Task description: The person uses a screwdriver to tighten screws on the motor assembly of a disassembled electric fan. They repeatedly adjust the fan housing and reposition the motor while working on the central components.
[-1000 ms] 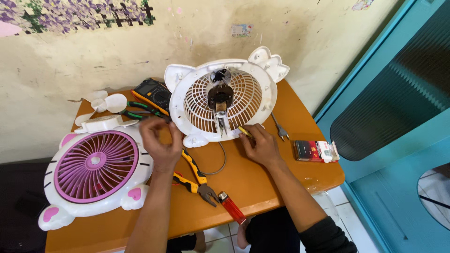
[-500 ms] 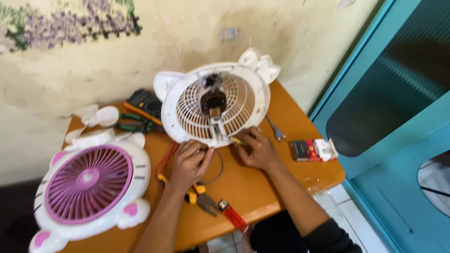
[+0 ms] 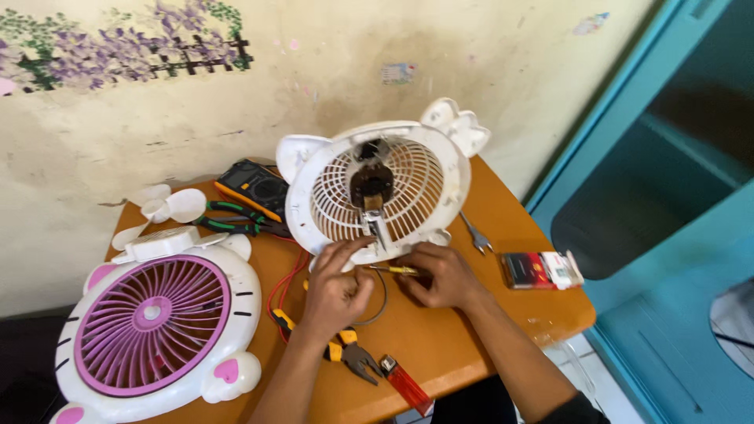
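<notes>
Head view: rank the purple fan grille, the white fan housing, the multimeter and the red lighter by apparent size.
1. Purple fan grille and white fan housing: look alike; the grille sits nearer the camera, so unsure.
2. Multimeter.
3. Red lighter.

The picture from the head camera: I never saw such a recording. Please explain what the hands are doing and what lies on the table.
The camera sits on a person's head and looks down at an orange table. The left hand and right hand are bare and meet at the bottom edge of a white fan housing. The right hand holds a thin yellow tool. Nearby lie a purple fan grille, pliers, a red lighter and a meter.
</notes>
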